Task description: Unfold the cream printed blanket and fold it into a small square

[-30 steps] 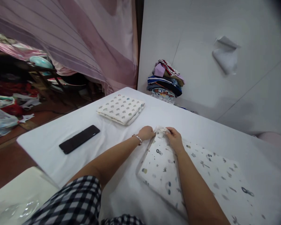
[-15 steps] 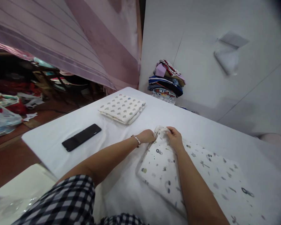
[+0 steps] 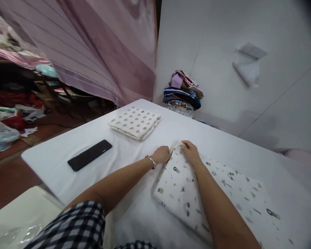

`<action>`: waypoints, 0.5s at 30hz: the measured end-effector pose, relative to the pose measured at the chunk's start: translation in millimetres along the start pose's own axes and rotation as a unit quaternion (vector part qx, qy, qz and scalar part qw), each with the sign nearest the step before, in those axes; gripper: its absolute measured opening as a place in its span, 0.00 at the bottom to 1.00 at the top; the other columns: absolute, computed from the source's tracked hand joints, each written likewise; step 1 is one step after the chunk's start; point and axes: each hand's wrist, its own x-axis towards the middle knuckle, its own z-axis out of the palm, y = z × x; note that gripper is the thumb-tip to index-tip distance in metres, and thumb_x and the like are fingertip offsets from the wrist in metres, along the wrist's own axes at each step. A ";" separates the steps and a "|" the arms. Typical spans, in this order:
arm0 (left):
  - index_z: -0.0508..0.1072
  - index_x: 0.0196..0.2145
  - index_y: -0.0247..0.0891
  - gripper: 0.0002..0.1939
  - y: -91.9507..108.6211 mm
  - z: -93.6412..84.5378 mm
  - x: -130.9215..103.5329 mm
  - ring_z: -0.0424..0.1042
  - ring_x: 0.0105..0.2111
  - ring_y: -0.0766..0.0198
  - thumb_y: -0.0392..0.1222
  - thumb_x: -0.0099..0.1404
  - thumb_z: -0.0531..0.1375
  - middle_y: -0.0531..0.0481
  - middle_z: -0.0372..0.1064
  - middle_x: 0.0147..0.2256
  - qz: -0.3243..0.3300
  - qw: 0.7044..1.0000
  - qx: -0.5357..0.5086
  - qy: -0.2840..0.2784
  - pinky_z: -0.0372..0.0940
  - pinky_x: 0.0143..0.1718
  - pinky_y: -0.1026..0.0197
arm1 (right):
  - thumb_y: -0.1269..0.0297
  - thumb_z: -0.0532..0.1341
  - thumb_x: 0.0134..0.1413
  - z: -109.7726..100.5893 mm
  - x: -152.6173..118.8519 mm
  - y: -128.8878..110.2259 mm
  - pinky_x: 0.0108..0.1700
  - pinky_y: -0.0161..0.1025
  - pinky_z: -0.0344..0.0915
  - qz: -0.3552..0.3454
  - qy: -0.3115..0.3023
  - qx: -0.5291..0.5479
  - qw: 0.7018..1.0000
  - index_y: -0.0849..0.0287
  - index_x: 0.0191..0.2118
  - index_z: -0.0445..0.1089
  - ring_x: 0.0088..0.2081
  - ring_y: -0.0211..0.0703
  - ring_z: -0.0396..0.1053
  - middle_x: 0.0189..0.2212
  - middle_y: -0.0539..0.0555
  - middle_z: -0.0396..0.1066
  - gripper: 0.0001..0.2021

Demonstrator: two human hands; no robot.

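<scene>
A white cloth (image 3: pixel 180 193) with small grey plant and animal prints lies on the table, its left part folded over in layers and the rest spread flat to the right. My left hand (image 3: pixel 161 154), with a silver bracelet at the wrist, is closed on the fold's far left corner. At the same far edge, my right hand (image 3: pixel 191 152) pinches the cloth between thumb and fingers. Its forearm crosses over the cloth and hides part of it. Beyond my hands sits a second cloth (image 3: pixel 136 121), folded into a square and printed with grey shapes.
A black phone (image 3: pixel 90 155) lies on the white-covered table (image 3: pixel 49 152) at left. Against the wall stands a pile of folded clothes (image 3: pixel 182 91). A pink curtain (image 3: pixel 106 52) hangs behind the table. Plastic bags (image 3: pixel 1 135) are on the floor at left.
The view has shifted slightly. Both hands keep their hold at the cloth's far edge, and the cloth stays nearly as it was.
</scene>
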 end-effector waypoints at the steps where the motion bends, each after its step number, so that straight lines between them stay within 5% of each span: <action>1: 0.72 0.29 0.35 0.09 -0.7 1.3 0.6 0.71 0.30 0.61 0.41 0.57 0.54 0.44 0.73 0.29 -0.001 1.000 -0.002 0.006 0.60 0.30 0.63 | 0.62 0.56 0.45 1.3 5.5 -1.7 0.43 0.42 0.64 0.001 -0.010 -0.021 1.000 0.57 0.37 0.72 0.36 0.44 0.69 0.33 0.50 0.74 0.13; 7: 0.71 0.29 0.36 0.07 -5.5 5.9 3.0 0.71 0.36 0.58 0.40 0.56 0.55 0.43 0.73 0.34 0.008 0.999 -0.021 0.025 0.61 0.35 0.62 | 0.69 0.57 0.39 10.7 31.3 -2.2 0.46 0.46 0.62 0.011 -0.042 -0.134 0.990 0.53 0.32 0.73 0.38 0.46 0.69 0.32 0.49 0.74 0.11; 15: 0.70 0.27 0.35 0.07 -18.2 2.9 8.5 0.68 0.21 0.65 0.41 0.55 0.55 0.50 0.68 0.19 0.015 0.992 -0.116 -0.053 0.61 0.25 0.66 | 0.69 0.56 0.43 16.5 33.3 12.2 0.48 0.44 0.62 -0.002 -0.057 -0.185 0.981 0.53 0.37 0.73 0.41 0.44 0.69 0.37 0.50 0.74 0.13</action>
